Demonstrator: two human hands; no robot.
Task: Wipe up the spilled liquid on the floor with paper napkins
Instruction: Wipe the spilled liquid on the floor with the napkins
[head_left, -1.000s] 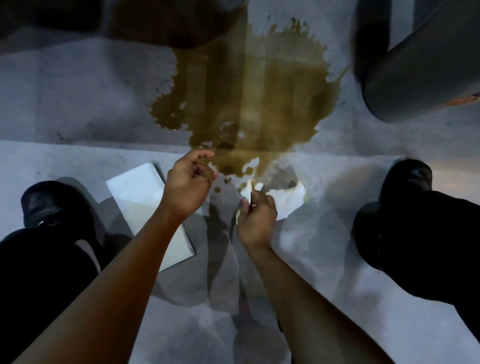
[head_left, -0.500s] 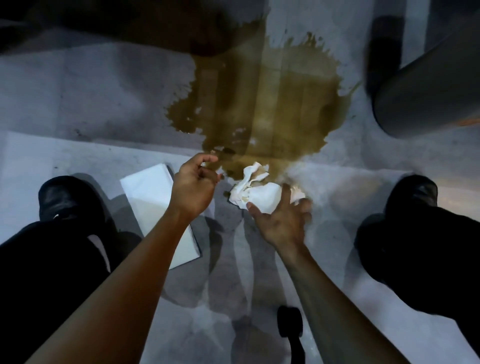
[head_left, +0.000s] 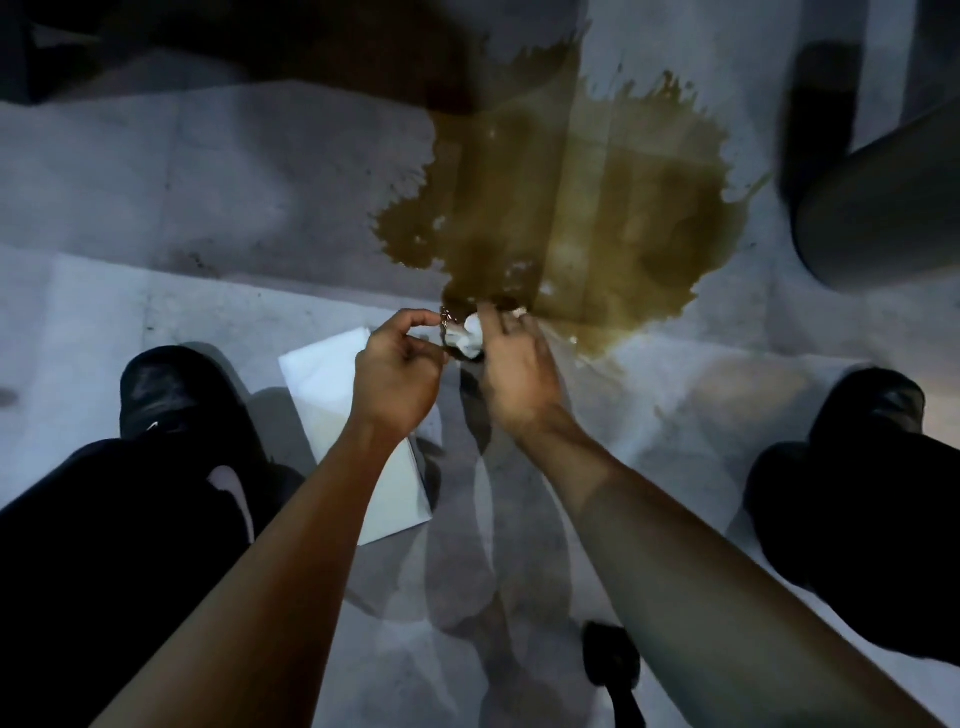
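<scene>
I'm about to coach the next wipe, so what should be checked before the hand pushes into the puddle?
1. Napkin under the right hand: ok, the crumpled napkin shows beside its fingers.
2. Napkin at the spilled liquid: ok, it sits at the near edge.
3. Spare napkin stack within reach: ok, beside the left hand.
4. Left hand free: cannot tell, fingers curled.
5. Napkin still absorbent: cannot tell, mostly hidden.
</scene>
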